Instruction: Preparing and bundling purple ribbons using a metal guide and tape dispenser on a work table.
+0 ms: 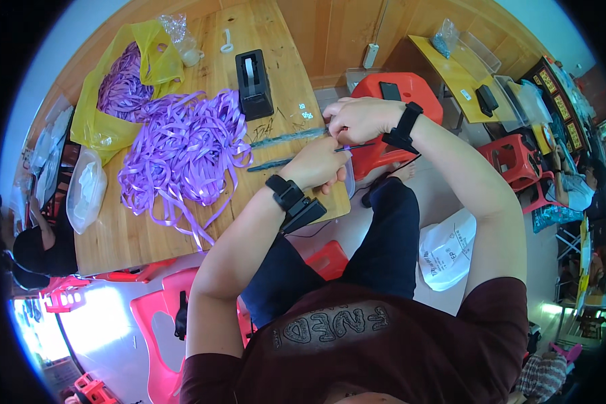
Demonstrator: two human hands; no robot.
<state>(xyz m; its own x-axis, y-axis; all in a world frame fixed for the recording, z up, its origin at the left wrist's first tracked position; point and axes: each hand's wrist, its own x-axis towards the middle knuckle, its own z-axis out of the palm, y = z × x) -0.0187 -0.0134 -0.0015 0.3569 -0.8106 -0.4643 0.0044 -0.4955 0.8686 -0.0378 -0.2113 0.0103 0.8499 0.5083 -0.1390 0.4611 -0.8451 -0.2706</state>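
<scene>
At the right edge of the wooden table (283, 202), my two hands are close together. My left hand (315, 163) has its fingertips pinched at a thin dark strip (362, 145) with a small purple bit beside it. Just beyond it, my right hand (365, 116) is closed, fingers bent down; what it grips is hidden. A large tangled heap of shiny purple ribbon (188, 148) lies left of my hands. Towards my fingers stretches a flat strip in clear wrap (286, 139), and a dark narrow strip (269, 164) lies near my left wrist.
A yellow plastic bag (91, 124) holds more purple ribbon. Beyond the heap stand a black tape dispenser (254, 91) and a white tape roll (227, 46). A red stool (411, 91) bears a dark phone (389, 91). A white bag (448, 249) lies on the floor.
</scene>
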